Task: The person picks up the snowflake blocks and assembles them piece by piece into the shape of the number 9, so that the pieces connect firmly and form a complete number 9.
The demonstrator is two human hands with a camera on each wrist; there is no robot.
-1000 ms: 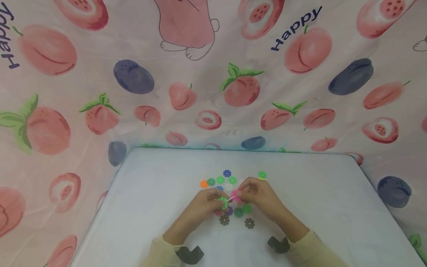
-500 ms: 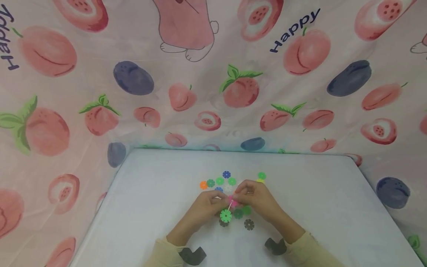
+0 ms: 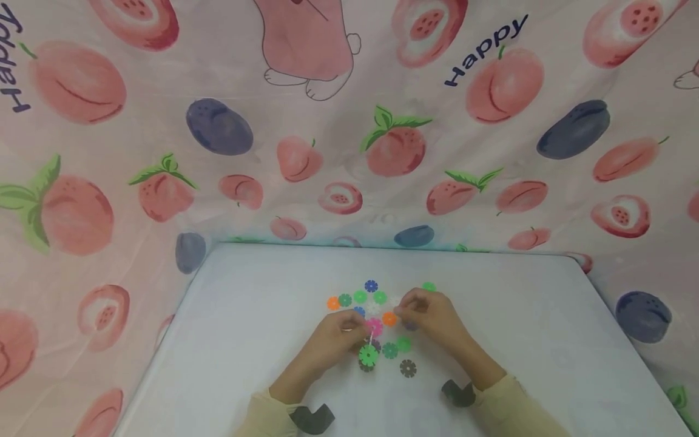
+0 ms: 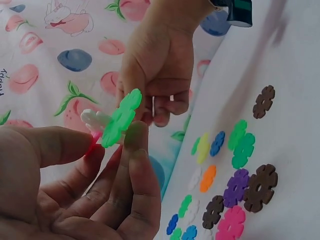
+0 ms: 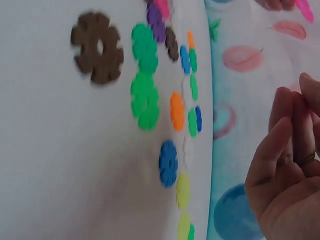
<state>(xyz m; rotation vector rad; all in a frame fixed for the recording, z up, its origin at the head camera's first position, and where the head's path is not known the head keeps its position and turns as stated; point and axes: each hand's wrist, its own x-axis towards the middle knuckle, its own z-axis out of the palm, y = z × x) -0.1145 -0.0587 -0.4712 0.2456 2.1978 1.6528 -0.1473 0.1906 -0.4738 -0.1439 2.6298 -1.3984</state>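
1. Left hand (image 3: 337, 332): thumb and finger pinch the pink disc (image 3: 374, 327) of your disc chain (image 3: 372, 341).
2. Disc chain: above the table (image 3: 519, 303), long axis running from your fingertips toward you; green disc (image 3: 368, 355) at the near end.
3. Right hand (image 3: 431, 312): fingers loosely bent, nothing visible between them.
4. Left wrist view: white disc (image 4: 95, 119), lobes showing; thin edge in your head view.
5. Right wrist view: yellow discs (image 5: 183, 190).

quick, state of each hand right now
Left hand: pinching pink disc, linked with white disc and green disc.
Right hand: loosely open, holding nothing visible.
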